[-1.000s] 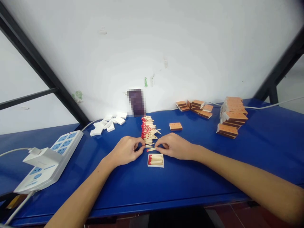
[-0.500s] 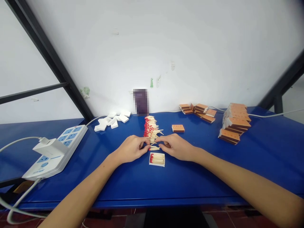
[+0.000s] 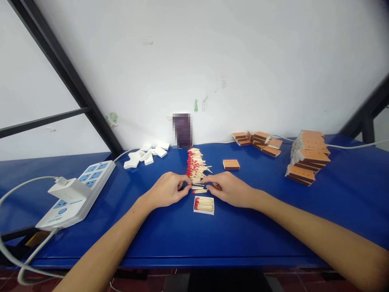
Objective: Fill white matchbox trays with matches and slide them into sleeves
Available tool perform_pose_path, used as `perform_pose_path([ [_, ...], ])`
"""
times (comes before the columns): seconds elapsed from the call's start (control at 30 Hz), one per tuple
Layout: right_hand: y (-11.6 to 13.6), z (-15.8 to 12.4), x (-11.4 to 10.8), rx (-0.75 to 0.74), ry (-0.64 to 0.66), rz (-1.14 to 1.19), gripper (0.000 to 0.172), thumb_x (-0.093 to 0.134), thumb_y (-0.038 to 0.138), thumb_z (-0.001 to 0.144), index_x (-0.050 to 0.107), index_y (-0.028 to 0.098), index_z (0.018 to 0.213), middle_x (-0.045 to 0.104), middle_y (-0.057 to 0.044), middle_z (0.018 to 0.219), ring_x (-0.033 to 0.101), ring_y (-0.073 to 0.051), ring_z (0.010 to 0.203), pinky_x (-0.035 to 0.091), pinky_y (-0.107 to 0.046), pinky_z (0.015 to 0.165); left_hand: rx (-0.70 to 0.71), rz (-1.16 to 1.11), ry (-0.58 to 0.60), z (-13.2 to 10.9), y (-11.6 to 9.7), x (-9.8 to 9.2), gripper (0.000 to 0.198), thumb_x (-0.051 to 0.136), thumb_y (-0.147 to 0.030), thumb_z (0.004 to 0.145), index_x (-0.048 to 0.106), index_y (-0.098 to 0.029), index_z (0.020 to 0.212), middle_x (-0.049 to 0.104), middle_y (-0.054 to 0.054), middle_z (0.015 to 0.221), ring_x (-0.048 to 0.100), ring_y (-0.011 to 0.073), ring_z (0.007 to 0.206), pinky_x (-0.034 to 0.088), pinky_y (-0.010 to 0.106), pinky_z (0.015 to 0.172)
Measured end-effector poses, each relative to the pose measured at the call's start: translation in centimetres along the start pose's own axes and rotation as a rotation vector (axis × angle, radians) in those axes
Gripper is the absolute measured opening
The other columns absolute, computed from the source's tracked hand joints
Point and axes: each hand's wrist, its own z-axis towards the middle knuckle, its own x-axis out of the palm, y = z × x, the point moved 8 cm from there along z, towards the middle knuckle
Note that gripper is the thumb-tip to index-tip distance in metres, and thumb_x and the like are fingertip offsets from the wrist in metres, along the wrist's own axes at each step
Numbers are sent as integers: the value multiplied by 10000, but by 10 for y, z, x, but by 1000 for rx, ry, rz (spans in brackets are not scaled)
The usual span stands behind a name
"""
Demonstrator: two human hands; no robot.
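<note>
My left hand [image 3: 166, 190] and right hand [image 3: 231, 188] meet at the near end of the row of red-tipped wooden matchsticks [image 3: 196, 164] in the middle of the blue worktop [image 3: 170, 235]. The fingers of each are narrowed on opposite ends of a few sticks, probably to keep them parallel. The red heads point left, like those in the small white card tray [image 3: 204, 205] just beside my hands.

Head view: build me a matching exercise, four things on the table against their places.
Things:
1 power strip
2 match pile
3 filled tray
4 tall box stack

Places:
A right side
B centre, nearest the camera
C left side
D centre, farther back

Pairs: 1-C, 2-D, 3-B, 4-A
</note>
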Motion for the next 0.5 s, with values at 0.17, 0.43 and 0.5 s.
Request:
perform_pose_path([
  [0.17, 0, 0, 0, -1, 8, 4, 291, 522, 180, 903, 724, 183, 1112, 700, -17, 741, 561, -114, 609, 364, -224, 600, -5, 8, -2, 1, 0, 1, 156, 542, -223, 871, 687, -198, 924, 499, -63, 538, 435, 82, 477, 308, 220, 550],
  [0.43, -1, 0, 3, -5, 20, -27, 317, 498, 209, 917, 722, 205, 1141, 757, -52, 926, 640, -155, 738, 409, -251, 672, -3, 55, 7, 0, 0, 0, 200, 531, -192, 852, 689, -202, 975, 511, -61, 535, 443, 89, 477, 316, 223, 555],
  [0.5, 1, -1, 2, -17, 21, -27, 321, 496, 208, 920, 714, 210, 1155, 755, -53, 933, 635, -155, 739, 400, -252, 666, 3, 59, -1, -1, -1, -1, 203, 532, -191, 849, 691, -203, 974, 520, -57, 545, 451, 91, 484, 318, 225, 556],
])
